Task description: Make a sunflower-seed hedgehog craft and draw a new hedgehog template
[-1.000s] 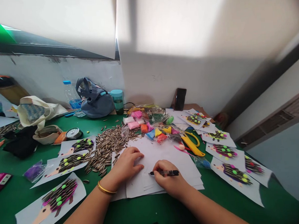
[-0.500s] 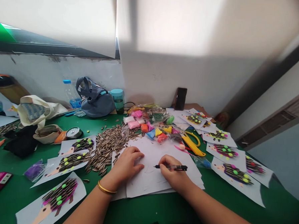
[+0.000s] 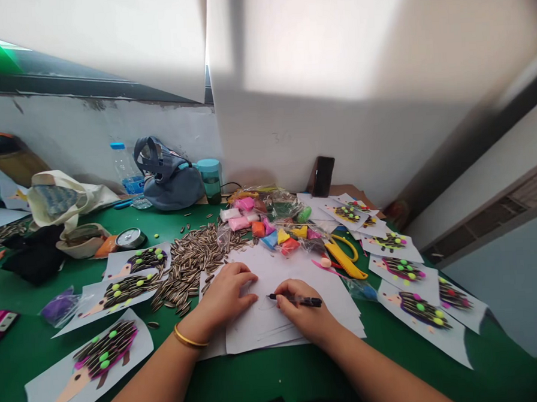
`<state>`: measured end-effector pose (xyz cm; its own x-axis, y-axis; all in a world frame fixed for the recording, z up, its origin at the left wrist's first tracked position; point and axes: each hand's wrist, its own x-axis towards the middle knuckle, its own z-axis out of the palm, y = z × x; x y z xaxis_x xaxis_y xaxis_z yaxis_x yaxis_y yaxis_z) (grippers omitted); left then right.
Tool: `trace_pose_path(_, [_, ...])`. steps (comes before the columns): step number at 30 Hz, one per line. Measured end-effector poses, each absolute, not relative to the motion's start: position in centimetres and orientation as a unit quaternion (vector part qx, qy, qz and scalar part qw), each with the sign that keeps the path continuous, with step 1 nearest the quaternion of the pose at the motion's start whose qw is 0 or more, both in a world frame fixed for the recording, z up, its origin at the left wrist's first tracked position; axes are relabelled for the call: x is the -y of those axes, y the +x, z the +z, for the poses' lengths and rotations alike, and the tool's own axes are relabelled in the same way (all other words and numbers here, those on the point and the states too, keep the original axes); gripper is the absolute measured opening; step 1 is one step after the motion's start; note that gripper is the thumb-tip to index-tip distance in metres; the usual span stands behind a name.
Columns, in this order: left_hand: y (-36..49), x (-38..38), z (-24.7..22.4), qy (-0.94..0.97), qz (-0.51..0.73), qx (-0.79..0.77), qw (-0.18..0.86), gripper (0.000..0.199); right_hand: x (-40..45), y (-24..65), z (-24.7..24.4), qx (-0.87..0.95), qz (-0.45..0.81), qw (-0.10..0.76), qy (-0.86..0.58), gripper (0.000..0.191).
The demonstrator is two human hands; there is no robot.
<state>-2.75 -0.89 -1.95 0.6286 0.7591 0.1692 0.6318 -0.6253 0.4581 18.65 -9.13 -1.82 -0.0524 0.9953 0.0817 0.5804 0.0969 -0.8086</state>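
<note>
My right hand (image 3: pixel 307 313) grips a black pen (image 3: pixel 301 300), its tip down at the white paper (image 3: pixel 294 267) in front of me. Faint curved lines show on the sheet just below the pen tip. On the paper's left part lies my left hand (image 3: pixel 228 296), fingers spread and holding nothing; a gold bangle (image 3: pixel 190 337) circles that wrist. Several sheets are stacked under the top one. A heap of striped sunflower seeds (image 3: pixel 186 265) borders the paper on the left. Beyond the paper are small packets of coloured clay (image 3: pixel 256 225).
Hedgehog pictures made with seeds lie at the left (image 3: pixel 100 354) and right (image 3: pixel 420 310). Yellow-handled scissors (image 3: pixel 346 260) rest beside the paper. Toward the wall stand a phone (image 3: pixel 323 176), a blue bag (image 3: pixel 173 185), a teal-lidded cup (image 3: pixel 210 181) and a water bottle (image 3: pixel 130 178).
My right hand and the pen have moved a little to the left across the paper. The left hand stays in place on the sheet.
</note>
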Motion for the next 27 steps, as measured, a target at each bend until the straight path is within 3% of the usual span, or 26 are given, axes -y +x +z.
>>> trace_pose_path(27, [-2.73, 0.85, -2.02, 0.884, 0.178, -0.395, 0.179, 0.035, 9.02, 18.73, -1.47, 0.637, 0.297, 0.345, -0.622, 0.012])
